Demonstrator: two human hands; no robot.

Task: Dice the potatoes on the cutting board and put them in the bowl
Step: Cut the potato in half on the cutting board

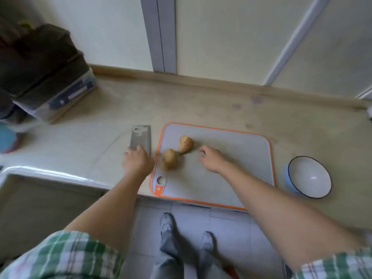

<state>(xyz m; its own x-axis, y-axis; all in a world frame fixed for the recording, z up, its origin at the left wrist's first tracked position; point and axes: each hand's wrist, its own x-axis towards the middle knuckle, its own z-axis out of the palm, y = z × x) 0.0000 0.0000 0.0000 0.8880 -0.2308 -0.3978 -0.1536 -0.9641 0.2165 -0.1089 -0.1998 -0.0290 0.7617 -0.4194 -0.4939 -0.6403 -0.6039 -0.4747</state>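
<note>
Bowl (310, 177) empty at near right, just off the board (241, 146). Right hand (213, 160) loosely curled, holding nothing, just right of near potato (169, 159). Left hand (137, 161) just left of it, over the knife (141, 137) handle, grip hidden so can't tell. Long axis near-far. Far potato (186, 143) roughly the same. Blade pointing far.

Short sleeves (60, 256) in green-and-white plaid leave both forearms (112, 206) bare; below, grey trousers (169, 256) and pale grey shoes (167, 222) on both feet.
</note>
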